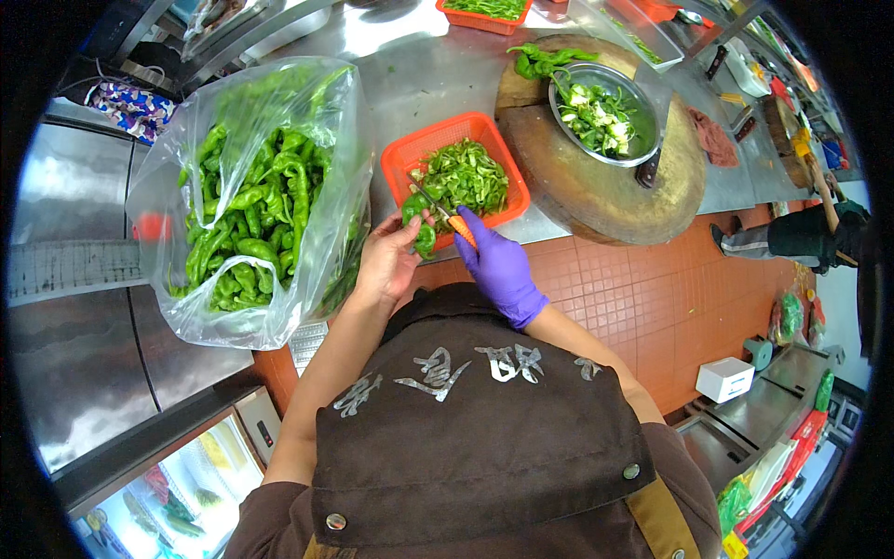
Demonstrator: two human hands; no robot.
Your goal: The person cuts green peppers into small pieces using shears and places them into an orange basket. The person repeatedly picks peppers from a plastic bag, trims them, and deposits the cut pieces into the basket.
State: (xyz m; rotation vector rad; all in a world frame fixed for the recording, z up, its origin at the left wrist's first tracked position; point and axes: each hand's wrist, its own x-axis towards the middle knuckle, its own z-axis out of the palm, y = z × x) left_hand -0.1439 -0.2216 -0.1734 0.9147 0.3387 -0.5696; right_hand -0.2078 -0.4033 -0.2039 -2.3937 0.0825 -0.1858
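Observation:
My bare left hand (388, 260) holds a curled green pepper (418, 222) at the near edge of an orange plastic basket (398, 157). In my right hand (501, 271), which wears a purple glove, is a small knife with an orange handle (461, 228). Its narrow blade (427, 195) lies against or just above the pepper; I cannot tell which. Cut green pieces (469, 175) fill much of the basket. To the left, a clear plastic bag (349, 154) stands open, full of whole green peppers (258, 202).
On a round wooden chopping block (594, 202) sit a steel bowl (653, 122) of green and whitish trimmings, a dark-handled knife (648, 171) partly under it, and whole peppers (545, 61). A reddish cloth (712, 136) lies rightward. Another person (789, 234) stands at far right.

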